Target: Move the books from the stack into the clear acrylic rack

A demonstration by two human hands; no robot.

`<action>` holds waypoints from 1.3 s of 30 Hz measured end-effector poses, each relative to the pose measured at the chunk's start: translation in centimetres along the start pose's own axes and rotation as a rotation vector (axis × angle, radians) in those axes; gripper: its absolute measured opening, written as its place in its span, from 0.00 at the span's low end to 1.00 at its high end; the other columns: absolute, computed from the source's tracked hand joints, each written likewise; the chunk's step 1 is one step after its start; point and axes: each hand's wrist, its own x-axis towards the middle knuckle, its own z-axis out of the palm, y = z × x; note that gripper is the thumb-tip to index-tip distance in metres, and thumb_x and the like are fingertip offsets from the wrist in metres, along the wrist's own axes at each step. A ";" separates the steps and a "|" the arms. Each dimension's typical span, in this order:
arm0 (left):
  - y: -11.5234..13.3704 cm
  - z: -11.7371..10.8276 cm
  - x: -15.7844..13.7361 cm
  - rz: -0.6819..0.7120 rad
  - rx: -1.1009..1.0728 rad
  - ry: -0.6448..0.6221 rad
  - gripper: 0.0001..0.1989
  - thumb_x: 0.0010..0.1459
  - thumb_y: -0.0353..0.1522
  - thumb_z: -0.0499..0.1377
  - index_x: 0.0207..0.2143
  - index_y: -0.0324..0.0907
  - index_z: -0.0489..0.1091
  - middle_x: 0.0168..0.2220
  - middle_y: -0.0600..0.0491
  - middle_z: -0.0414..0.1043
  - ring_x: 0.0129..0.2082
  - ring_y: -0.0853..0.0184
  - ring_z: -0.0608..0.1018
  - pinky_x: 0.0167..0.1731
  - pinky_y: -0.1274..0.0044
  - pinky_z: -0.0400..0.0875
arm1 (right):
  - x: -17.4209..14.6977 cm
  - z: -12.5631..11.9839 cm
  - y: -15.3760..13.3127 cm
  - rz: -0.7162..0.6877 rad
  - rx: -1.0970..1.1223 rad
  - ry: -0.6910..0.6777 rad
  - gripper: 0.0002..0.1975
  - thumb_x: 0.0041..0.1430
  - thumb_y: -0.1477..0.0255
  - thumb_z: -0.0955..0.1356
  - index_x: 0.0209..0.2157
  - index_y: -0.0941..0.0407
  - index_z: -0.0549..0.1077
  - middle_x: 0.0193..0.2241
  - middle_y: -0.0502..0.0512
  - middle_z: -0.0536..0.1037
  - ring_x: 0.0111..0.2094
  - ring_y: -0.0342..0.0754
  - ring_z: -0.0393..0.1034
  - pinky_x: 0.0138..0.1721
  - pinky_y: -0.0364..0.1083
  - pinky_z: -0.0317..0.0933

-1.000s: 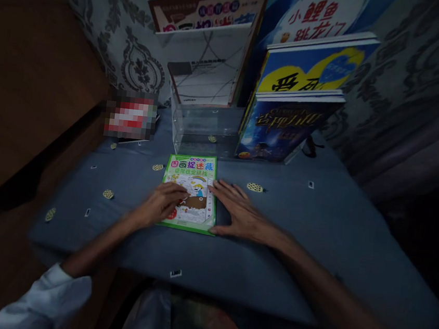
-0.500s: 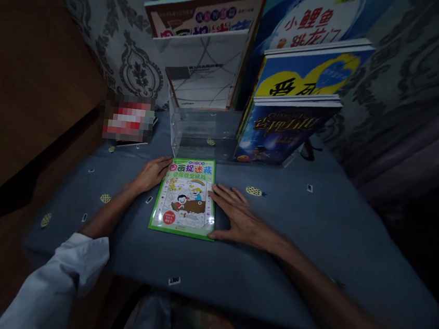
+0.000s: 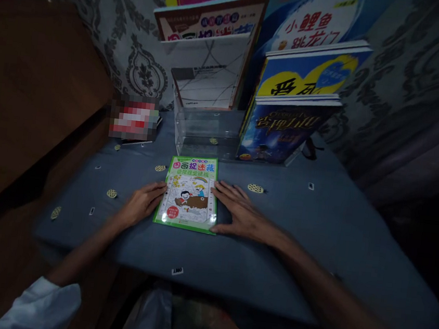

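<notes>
A green-bordered picture book (image 3: pixel 188 195) lies flat on the cloth-covered table, its cover up and showing cartoon figures. My left hand (image 3: pixel 142 203) rests at the book's left edge, fingers stretched out and fingertips touching it. At the right edge lies my right hand (image 3: pixel 243 214), fingers extended over the side and the thumb apart near the lower corner. Neither hand is wrapped round the book. Just behind it stands a clear acrylic book rack (image 3: pixel 206 142).
The rack's right side holds a dark blue book (image 3: pixel 281 134) and a blue-yellow book (image 3: pixel 311 72). A white book (image 3: pixel 213 75) stands on its left. A blurred red item (image 3: pixel 136 119) lies at the table's back left. A brown wooden panel (image 3: pixel 35 87) borders the left.
My left hand has slid from the book's upper left corner down along its left edge. The right hand stays at the right edge. The view has shifted slightly.
</notes>
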 end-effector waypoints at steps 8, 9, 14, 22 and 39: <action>3.7 -0.2 -5.9 0.067 0.053 0.116 0.17 0.71 0.31 0.51 0.58 0.45 0.70 0.54 0.46 0.76 0.54 0.61 0.78 0.54 0.68 0.75 | 0.0 0.3 0.4 -0.025 -0.041 0.032 0.55 0.51 0.39 0.69 0.71 0.53 0.51 0.71 0.64 0.52 0.71 0.67 0.45 0.68 0.70 0.42; 4.1 0.0 -6.3 0.075 0.075 0.133 0.17 0.71 0.30 0.51 0.58 0.45 0.70 0.54 0.45 0.76 0.54 0.61 0.78 0.53 0.68 0.75 | 0.0 0.3 0.5 -0.026 -0.044 0.033 0.54 0.51 0.39 0.68 0.71 0.53 0.51 0.71 0.64 0.52 0.71 0.67 0.45 0.68 0.70 0.42; 6.1 1.5 -7.0 0.071 0.126 0.200 0.21 0.70 0.27 0.52 0.62 0.45 0.65 0.55 0.44 0.75 0.56 0.59 0.77 0.54 0.64 0.74 | 0.1 0.3 0.5 -0.017 -0.044 0.012 0.56 0.51 0.38 0.68 0.71 0.56 0.52 0.71 0.67 0.51 0.71 0.66 0.43 0.69 0.69 0.41; 11.3 3.5 -4.3 0.124 0.121 0.134 0.21 0.70 0.27 0.50 0.63 0.41 0.64 0.54 0.43 0.75 0.56 0.59 0.76 0.54 0.64 0.74 | 0.1 0.3 0.3 -0.026 -0.039 0.021 0.56 0.50 0.38 0.69 0.71 0.57 0.53 0.71 0.69 0.51 0.71 0.67 0.44 0.68 0.69 0.41; 15.2 5.7 -0.6 0.190 0.271 0.049 0.15 0.70 0.30 0.53 0.56 0.38 0.68 0.51 0.45 0.76 0.53 0.58 0.75 0.51 0.65 0.68 | 0.9 -0.3 -2.3 -0.035 -0.099 0.143 0.26 0.71 0.62 0.59 0.64 0.58 0.66 0.66 0.68 0.64 0.70 0.62 0.51 0.68 0.68 0.44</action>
